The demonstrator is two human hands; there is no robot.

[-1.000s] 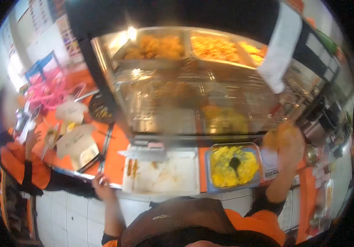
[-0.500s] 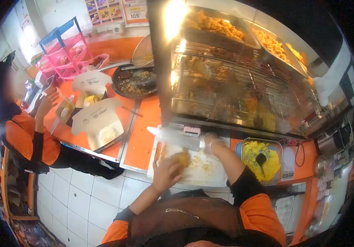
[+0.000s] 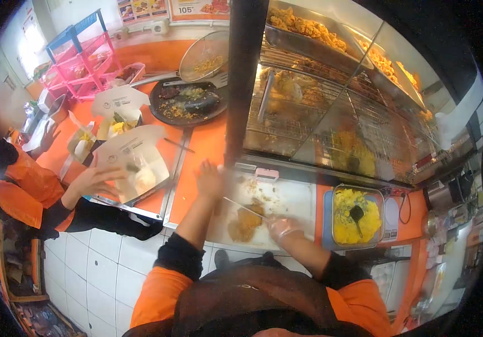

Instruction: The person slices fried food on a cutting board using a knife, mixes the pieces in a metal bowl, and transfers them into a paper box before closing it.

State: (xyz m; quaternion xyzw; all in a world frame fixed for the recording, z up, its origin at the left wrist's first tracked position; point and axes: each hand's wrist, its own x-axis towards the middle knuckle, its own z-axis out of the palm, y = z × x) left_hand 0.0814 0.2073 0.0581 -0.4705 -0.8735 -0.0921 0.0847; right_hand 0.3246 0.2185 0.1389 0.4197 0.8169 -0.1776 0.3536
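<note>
My right hand [image 3: 286, 229], in a clear plastic glove, is closed on the handle of a knife. The knife's blade [image 3: 244, 208] is seen nearly edge-on and points left over the browned, fried-looking food [image 3: 246, 224]. That food lies flat on a white cutting board [image 3: 300, 196] strewn with crumbs. My left hand [image 3: 210, 178] is stretched forward over the board's left edge, beside the cabinet post. Its fingers look apart, though slightly blurred, and I see nothing in them.
A tray of yellow food [image 3: 365, 224] with a dark spoon stands right of the board. Ahead rises a glass display cabinet [image 3: 320, 112]. Left are open food boxes [image 3: 134, 149], a stone mortar plate [image 3: 168, 115] and a strainer [image 3: 205, 56]. A co-worker's hand [image 3: 92, 182] reaches toward one box.
My left hand has let go of the food and moved forward and up. The knife has come down and toward me, over the food. The co-worker's hand is now beside the near box.
</note>
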